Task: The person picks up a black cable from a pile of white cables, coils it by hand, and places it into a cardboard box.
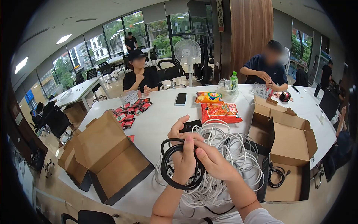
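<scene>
A black cable is wound in several loops, held up in front of me above the table. My left hand has the coil around it, thumb upright against the loops and one finger raised. Close beside it, my right hand presses its thumb and fingers to the coil's right side; some of its fingertips are hidden. Beneath and behind both hands spreads a large tangled heap of white cables. Another coiled black cable lies inside the open cardboard box on the right.
Another open cardboard box stands at the left. Red snack bags, a phone, a black flat item and a green-capped bottle lie or stand farther back. Small red packets are piled left. Two people sit across the white table.
</scene>
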`<action>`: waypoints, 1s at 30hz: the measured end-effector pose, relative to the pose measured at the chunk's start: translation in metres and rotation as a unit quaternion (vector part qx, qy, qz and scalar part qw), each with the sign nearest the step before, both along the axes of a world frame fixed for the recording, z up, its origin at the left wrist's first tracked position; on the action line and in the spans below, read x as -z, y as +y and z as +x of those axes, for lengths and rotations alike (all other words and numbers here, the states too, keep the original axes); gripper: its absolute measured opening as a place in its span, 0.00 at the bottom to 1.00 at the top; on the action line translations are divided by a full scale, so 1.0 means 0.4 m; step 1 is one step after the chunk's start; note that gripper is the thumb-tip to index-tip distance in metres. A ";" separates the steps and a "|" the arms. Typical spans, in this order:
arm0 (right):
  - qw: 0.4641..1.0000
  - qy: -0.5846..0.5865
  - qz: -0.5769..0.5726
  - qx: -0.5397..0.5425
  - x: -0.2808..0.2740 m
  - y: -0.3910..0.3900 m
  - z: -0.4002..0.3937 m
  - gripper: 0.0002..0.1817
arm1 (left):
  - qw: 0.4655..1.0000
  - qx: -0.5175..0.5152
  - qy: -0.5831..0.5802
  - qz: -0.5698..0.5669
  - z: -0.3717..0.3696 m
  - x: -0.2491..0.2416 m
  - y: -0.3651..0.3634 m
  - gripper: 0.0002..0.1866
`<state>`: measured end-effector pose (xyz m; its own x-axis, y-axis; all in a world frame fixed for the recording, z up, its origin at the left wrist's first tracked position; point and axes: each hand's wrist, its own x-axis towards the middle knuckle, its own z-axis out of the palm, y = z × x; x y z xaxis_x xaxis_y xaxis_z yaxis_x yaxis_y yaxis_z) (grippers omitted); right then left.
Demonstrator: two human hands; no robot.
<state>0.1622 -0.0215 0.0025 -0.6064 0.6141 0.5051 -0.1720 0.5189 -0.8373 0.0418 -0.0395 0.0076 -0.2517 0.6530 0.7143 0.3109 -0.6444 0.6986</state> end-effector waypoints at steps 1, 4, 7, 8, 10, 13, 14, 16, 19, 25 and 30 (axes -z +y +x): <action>1.000 -0.007 0.002 0.014 0.001 -0.002 0.004 0.20 | 0.999 0.021 0.016 -0.031 -0.005 -0.007 -0.007 0.22; 0.999 -0.020 -0.019 0.028 0.000 -0.005 0.012 0.17 | 0.988 -0.089 0.119 -0.034 0.011 -0.025 -0.015 0.24; 0.996 -0.011 -0.087 -0.013 -0.006 -0.010 0.018 0.16 | 0.996 0.008 0.088 -0.031 -0.007 -0.003 0.004 0.25; 0.995 -0.002 -0.101 -0.025 -0.007 -0.011 0.021 0.15 | 0.996 0.057 0.063 -0.033 -0.010 -0.003 0.006 0.25; 0.994 -0.014 -0.103 -0.024 -0.009 -0.005 0.031 0.14 | 0.991 0.089 0.090 -0.051 -0.020 -0.014 0.003 0.27; 0.995 -0.061 -0.077 0.022 -0.016 0.018 0.074 0.15 | 0.976 0.094 0.195 -0.034 -0.058 -0.015 0.006 0.33; 0.994 -0.081 -0.048 0.052 -0.022 0.021 0.090 0.15 | 0.967 0.088 0.240 -0.021 -0.075 -0.016 0.008 0.35; 0.986 -0.120 0.009 0.113 -0.041 0.020 0.114 0.15 | 0.953 0.114 0.273 -0.068 -0.089 -0.017 -0.015 0.35; 0.977 -0.137 0.069 0.146 -0.069 0.009 0.136 0.13 | 0.941 0.098 0.312 -0.085 -0.073 -0.034 -0.044 0.30; 0.932 -0.169 0.164 0.277 -0.073 0.007 0.175 0.11 | 0.922 0.015 0.351 -0.161 -0.052 -0.083 -0.146 0.29; 0.891 -0.116 0.184 0.398 -0.078 0.009 0.173 0.10 | 0.928 -0.099 0.349 -0.089 -0.043 -0.094 -0.182 0.34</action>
